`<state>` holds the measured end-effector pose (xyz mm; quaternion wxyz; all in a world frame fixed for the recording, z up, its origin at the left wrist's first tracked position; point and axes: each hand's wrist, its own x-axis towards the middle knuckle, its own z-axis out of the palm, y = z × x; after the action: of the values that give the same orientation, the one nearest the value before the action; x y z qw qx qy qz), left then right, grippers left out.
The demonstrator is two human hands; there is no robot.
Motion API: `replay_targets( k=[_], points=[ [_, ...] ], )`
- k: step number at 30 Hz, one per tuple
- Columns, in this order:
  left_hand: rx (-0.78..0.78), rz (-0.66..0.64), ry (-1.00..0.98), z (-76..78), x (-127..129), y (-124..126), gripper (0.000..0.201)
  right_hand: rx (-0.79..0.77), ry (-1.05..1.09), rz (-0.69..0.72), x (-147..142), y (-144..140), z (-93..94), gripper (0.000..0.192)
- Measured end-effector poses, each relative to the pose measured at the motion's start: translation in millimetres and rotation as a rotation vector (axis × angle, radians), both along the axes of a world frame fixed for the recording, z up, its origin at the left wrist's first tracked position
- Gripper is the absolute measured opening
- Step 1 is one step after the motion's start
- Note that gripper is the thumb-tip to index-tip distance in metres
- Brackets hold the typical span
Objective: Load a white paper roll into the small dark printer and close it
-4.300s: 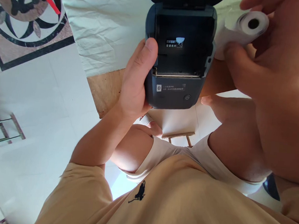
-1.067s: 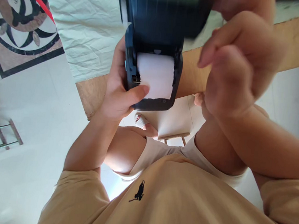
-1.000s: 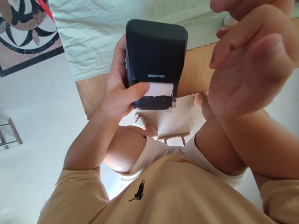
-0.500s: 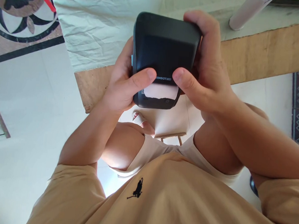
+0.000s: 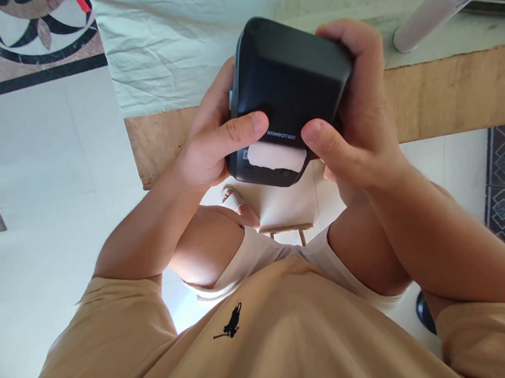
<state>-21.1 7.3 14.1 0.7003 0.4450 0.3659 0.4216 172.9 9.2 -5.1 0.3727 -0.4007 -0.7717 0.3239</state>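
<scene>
You had shut the printer (image 5: 288, 93) lid over the paper (image 5: 276, 156); your left hand (image 5: 209, 150) and right hand (image 5: 353, 133) gripped it, above the table edge (image 5: 452, 94), a strip protruding below the lid.

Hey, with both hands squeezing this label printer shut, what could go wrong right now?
The paper strip sticking out of the slot has an uneven edge, so it might sit crooked or jam. The left hand and right hand hold the label printer in the air past the table edge; a slip could drop it on the tiled floor.
</scene>
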Motion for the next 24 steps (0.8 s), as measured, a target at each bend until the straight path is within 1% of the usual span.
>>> replay_targets(
  k=[3, 7, 10, 14, 19, 24],
  points=[
    [-0.003, -0.014, -0.014, 0.6, -1.2, 0.4, 0.036, -0.041, 0.138, 0.034, 0.0, 2.9, -2.7, 0.064],
    [-0.038, -0.026, -0.001, 1.2, -2.5, 0.9, 0.041, -0.127, 0.176, 0.044, 0.5, 5.0, -6.1, 0.067],
    [-0.042, 0.004, 0.013, 1.3, -2.3, 0.6, 0.043, -0.132, 0.202, 0.066, 0.8, 4.6, -5.7, 0.066],
    [-0.046, 0.015, 0.033, 1.9, -2.7, 0.1, 0.043, -0.115, 0.165, 0.021, 0.5, 3.1, -2.4, 0.065],
    [-0.026, -0.017, 0.018, 2.9, -5.0, 2.1, 0.031, -0.034, 0.123, 0.018, 0.5, 4.7, -2.7, 0.063],
    [-0.035, -0.022, -0.01, 0.9, -4.3, 4.3, 0.032, -0.065, 0.076, -0.017, -1.1, 4.4, -3.2, 0.069]
  ],
)
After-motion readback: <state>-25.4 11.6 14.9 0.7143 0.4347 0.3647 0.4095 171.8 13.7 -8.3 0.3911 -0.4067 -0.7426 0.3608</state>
